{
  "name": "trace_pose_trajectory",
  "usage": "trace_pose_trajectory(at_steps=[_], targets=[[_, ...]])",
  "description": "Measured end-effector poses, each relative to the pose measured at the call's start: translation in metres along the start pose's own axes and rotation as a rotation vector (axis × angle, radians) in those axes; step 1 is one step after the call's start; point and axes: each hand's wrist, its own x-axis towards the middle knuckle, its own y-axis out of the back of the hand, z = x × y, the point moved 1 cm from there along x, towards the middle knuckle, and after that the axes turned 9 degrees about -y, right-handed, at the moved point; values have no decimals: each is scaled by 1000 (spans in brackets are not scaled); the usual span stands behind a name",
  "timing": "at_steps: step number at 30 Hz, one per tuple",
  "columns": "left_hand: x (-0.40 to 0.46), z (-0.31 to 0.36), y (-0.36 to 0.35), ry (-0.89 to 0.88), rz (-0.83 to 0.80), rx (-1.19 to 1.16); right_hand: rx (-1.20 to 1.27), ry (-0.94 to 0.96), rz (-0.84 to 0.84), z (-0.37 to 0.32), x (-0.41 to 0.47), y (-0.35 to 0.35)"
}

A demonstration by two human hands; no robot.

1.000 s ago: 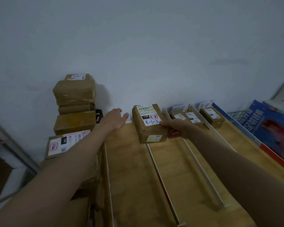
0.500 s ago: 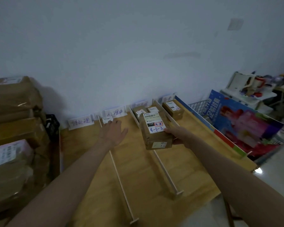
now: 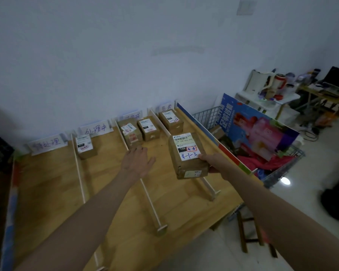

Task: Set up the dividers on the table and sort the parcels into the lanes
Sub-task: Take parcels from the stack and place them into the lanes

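Right hand [image 3: 215, 163] grips stiff, light-looking parcel [image 3: 187, 156] by its near side edge; left hand [image 3: 137, 162] open beside it.

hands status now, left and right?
Left hand: open, fingers spread above the table, holding nothing.
Right hand: grips the parcel marked 4-1-3, held above the table.

A wooden table [image 3: 53, 184] against the wall carries three white dividers [image 3: 151, 200], paper lane signs [image 3: 96, 131] at its far edge, and four small parcels [image 3: 85, 146].
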Motion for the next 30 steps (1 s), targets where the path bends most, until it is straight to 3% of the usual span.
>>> trace_pose_trajectory(at_steps=[13, 30], targets=[[140, 50, -27, -22, 35, -63, -9, -14, 59, -38, 128, 75], [274, 61, -60, 168, -49, -97, -138, 91, 66, -117, 298, 107]])
